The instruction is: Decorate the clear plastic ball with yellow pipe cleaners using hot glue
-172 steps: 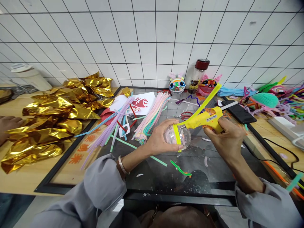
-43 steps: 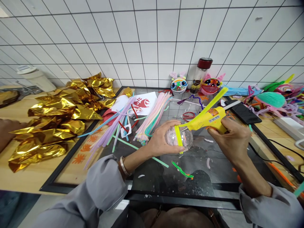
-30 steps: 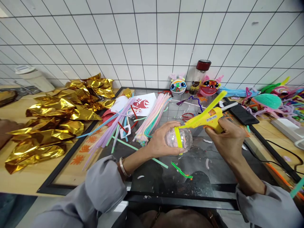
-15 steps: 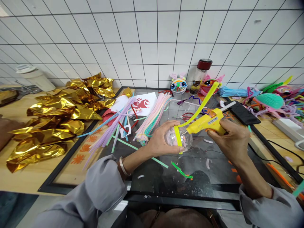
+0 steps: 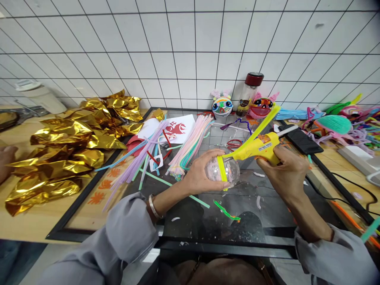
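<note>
My left hand [image 5: 199, 175] is wrapped round a clear plastic ball [image 5: 231, 172] held above the dark glass work mat [image 5: 196, 221]. A yellow-green strip [image 5: 221, 171] runs over the ball and sticks up to the right. My right hand [image 5: 283, 172] grips a yellow glue gun [image 5: 257, 146] whose nozzle touches the top of the ball at the strip.
Crumpled gold foil [image 5: 68, 146] covers the wooden table on the left, where another person's hand [image 5: 6, 156] rests. Pastel pipe cleaners [image 5: 190, 144], a white paper with a red cutout [image 5: 176, 128], red scissors [image 5: 234, 143], a jar [image 5: 248, 93], a phone [image 5: 303, 140] and yarn pieces [image 5: 335, 124] lie behind.
The glue gun dipped half a second ago, then rose again against the ball. The ball stays in my left hand throughout.
</note>
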A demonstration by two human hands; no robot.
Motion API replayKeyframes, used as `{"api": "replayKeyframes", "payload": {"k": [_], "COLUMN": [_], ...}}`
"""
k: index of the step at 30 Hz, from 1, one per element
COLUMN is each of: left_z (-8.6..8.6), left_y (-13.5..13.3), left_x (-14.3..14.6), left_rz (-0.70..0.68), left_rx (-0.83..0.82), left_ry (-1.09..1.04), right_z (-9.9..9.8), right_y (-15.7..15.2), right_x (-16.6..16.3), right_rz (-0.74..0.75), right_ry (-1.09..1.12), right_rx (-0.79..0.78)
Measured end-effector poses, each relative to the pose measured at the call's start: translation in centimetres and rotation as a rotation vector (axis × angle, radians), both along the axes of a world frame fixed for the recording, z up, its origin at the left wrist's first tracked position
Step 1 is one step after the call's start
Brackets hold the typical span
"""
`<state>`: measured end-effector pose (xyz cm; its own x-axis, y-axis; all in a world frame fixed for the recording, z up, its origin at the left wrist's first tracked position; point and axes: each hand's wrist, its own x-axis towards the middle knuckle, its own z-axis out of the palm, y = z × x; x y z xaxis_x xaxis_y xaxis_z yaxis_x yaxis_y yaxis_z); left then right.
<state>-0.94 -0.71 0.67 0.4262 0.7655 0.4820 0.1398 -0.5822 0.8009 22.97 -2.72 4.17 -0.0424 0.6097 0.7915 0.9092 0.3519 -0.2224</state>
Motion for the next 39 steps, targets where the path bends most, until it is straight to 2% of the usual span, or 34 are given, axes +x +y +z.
{"api": "replayKeyframes", "payload": {"k": [21,29,39], "left_z": [-0.06,0.04,-0.13], "left_y": [0.14,-0.02,-0.03], "left_x": [-0.09,-0.02,0.12], "left_rz": [0.016,-0.001,0.003], "left_rx": [-0.029,0.022,0.084], "left_ry": [0.000,0.019,0.020], "right_z": [0.85,0.12,0.16], "right_y": [-0.42,-0.19,-0.13], "right_x": [0.29,0.14,-0.41], "right_rz": [0.072,-0.022,-0.035], "right_ry": [-0.009,-0.007,-0.023], "right_rx": [-0.059,-0.030,0.028]}}
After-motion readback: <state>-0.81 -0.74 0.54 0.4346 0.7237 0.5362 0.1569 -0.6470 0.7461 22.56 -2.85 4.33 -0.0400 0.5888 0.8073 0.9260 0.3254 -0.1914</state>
